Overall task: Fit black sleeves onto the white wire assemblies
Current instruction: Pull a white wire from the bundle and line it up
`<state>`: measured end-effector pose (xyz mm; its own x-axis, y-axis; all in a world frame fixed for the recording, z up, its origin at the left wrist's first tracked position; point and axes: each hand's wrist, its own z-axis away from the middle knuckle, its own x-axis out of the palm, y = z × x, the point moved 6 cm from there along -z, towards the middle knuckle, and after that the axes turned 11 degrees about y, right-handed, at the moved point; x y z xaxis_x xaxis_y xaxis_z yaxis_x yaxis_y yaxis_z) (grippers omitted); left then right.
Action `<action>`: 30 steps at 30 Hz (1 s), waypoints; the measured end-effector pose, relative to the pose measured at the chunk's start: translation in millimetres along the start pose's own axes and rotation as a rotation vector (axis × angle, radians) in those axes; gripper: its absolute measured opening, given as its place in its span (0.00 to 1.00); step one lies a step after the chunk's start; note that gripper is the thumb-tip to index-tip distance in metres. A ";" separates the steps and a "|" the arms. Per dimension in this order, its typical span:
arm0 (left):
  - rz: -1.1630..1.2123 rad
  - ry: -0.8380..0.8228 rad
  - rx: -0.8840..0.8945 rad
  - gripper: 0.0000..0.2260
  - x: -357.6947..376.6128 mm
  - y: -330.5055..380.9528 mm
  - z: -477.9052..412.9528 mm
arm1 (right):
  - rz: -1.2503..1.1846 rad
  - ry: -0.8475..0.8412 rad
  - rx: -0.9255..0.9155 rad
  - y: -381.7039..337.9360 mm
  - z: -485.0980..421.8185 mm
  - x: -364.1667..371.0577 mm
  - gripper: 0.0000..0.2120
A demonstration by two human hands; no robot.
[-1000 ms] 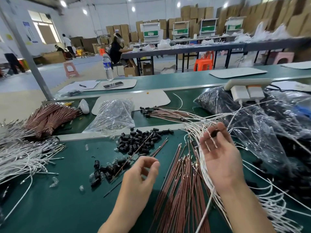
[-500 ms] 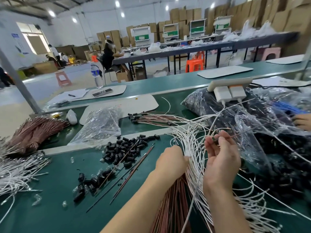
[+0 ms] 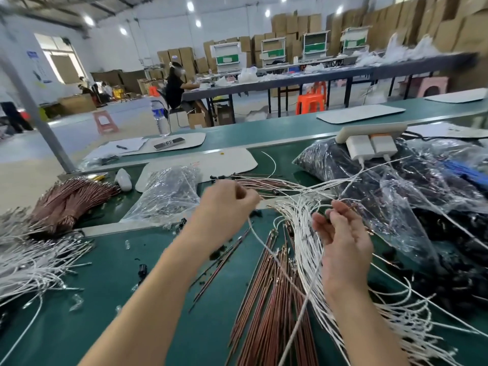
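Over a green table (image 3: pixel 105 299) strewn with copper-coloured wires (image 3: pixel 264 320) and a fan of white wire assemblies (image 3: pixel 306 249), a worker's right hand (image 3: pixel 343 244) turns palm-up. Its fingers are loosely curled, and thumb and forefinger pinch what looks like a small black sleeve (image 3: pixel 328 215). The left hand (image 3: pixel 227 204), fingers curled tight, pinches one white wire (image 3: pixel 257 237) trailing just below them. Beyond the fingers lies a clear plastic bag (image 3: pixel 169 196).

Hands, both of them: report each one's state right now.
Left hand: closed, pinching a thin white wire.
Right hand: closed, apparently holding a small black tubular sleeve.
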<state>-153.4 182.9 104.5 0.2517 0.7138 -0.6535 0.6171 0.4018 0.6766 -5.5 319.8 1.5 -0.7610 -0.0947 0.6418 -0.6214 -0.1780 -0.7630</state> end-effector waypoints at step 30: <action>0.525 0.411 -0.803 0.14 -49.8 -161.3 80.1 | 0.470 -0.299 0.013 34.2 19.5 20.5 0.08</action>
<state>-205.8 36.6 0.7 -0.0216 0.9888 -0.1477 -0.2121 0.1398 0.9672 -38.7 292.6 -9.9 -0.8686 -0.4399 0.2281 -0.2243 -0.0615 -0.9726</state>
